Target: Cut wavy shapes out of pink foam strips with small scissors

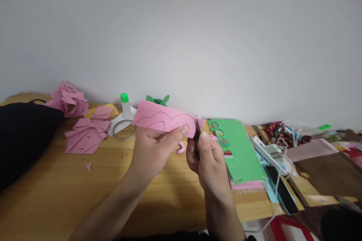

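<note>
A strip of pink paper (149,111) with curved outlines drawn on it is held up above the wooden table. My left hand (154,148) pinches its lower edge, thumb in front and fingers behind. Dark-bladed scissors (197,130) are gripped in my right hand (207,154), their blades at the right end of the strip, on the curved line. The handles are mostly hidden by my fingers. Below the strip, between my hands, a small curved pink paper piece (180,148) lies on the table.
Folded pink paper (87,135), a roll of tape (124,130) and a green-capped glue stick (125,106) are on the left. Green sheets (243,150), a phone (281,190) and a power strip (264,148) with a white cable lie right. A black object (25,135) covers the left edge.
</note>
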`<control>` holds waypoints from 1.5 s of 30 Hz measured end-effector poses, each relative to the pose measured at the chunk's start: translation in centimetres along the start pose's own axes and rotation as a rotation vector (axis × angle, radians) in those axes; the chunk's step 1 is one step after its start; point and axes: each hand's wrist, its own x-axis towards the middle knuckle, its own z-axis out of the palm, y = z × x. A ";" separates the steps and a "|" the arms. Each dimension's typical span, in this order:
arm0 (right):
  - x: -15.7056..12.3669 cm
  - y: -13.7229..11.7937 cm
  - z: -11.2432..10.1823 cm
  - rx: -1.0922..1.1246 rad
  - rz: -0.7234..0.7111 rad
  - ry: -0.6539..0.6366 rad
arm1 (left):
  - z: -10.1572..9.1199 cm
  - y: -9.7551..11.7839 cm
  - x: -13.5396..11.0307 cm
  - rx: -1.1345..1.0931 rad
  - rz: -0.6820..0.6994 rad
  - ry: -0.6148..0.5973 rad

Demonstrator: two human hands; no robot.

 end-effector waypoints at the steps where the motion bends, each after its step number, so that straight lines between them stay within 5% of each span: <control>1: 0.0 0.0 0.0 -0.002 0.002 -0.001 | 0.0 0.0 0.0 -0.002 0.001 -0.005; 15: -0.1 0.1 -0.4 0.014 -0.023 -0.059 | -0.6 0.3 0.2 0.102 0.029 -0.104; 23: -0.2 0.2 -0.4 0.048 -0.034 -0.077 | -0.5 0.1 0.3 0.207 0.183 -0.044; 33: 0.0 0.3 -0.9 0.028 -0.038 -0.113 | -1.3 0.7 0.7 0.346 0.288 -0.180; 45: -0.1 0.0 -0.8 0.015 -0.045 -0.108 | -0.7 1.0 0.9 0.153 0.246 -0.107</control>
